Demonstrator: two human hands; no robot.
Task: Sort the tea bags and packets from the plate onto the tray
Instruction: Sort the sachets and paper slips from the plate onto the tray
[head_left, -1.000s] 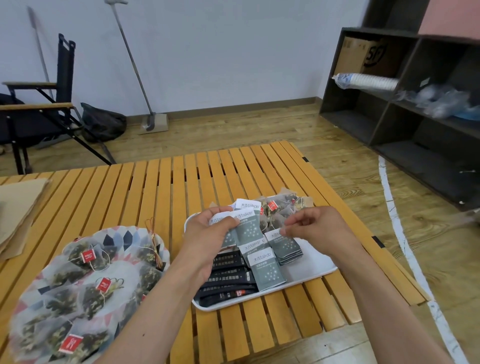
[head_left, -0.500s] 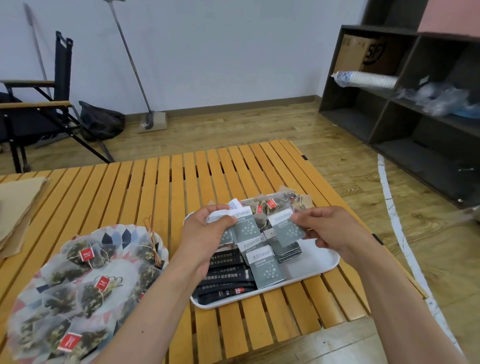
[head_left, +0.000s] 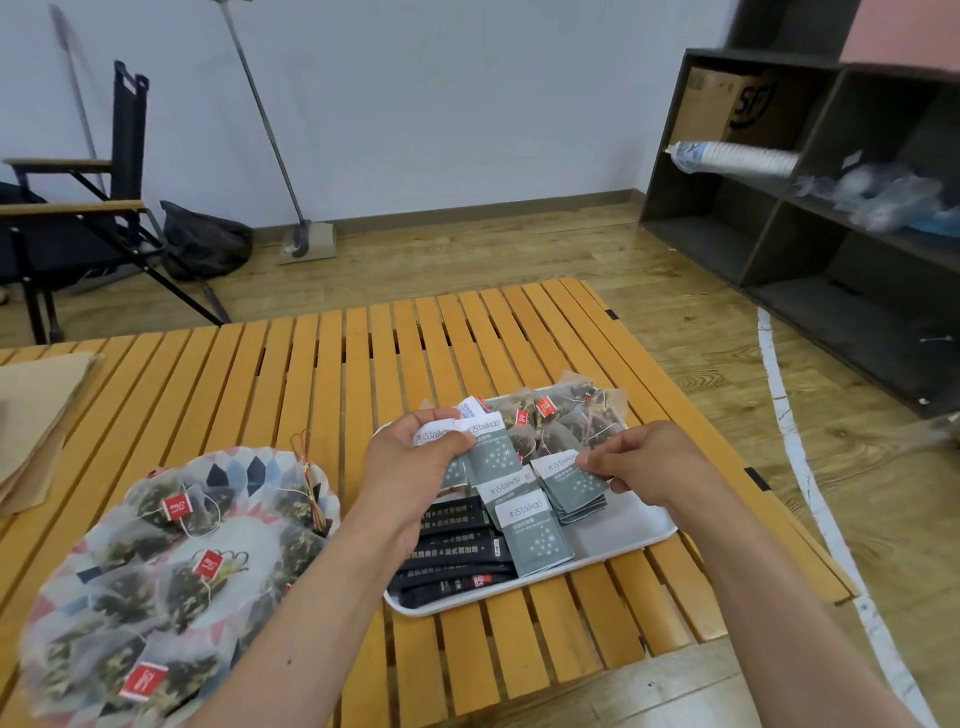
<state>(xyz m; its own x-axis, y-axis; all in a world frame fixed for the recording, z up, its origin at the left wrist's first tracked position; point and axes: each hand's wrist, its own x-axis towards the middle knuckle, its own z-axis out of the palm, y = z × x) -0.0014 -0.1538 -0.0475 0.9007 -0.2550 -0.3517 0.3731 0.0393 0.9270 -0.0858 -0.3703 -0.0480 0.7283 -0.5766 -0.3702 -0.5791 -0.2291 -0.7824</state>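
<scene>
Holding a small fan of grey-green packets (head_left: 487, 453) above the tray (head_left: 641, 532), the left hand (head_left: 410, 467) is clamping them at their white top ends, with fingers and thumb closed on them; the right hand (head_left: 652, 462) is pinching a single packet (head_left: 570, 480) of the same kind by its upper corner, and is holding it just over a short stack (head_left: 584, 506) of such packets on the tray. At the near left of the tray some black stick packets (head_left: 457, 548) are lying side by side, and tagged tea bags (head_left: 553, 418) are filling its far side; many remaining tea bags (head_left: 179, 519) are lying on the patterned plate (head_left: 249, 467) at the left, on the slatted table (head_left: 291, 374). I am judging the packets to be very light, flat and a little stiff, with a smooth skin that is probably letting them slide on one another; taking each one by a sealed edge or a corner is seeming safest. The mesh bags are looking soft and easy to crush, and their strings may be tangling; lifting them by the red tag or the top of the pouch is seeming wiser than squeezing the middle.
</scene>
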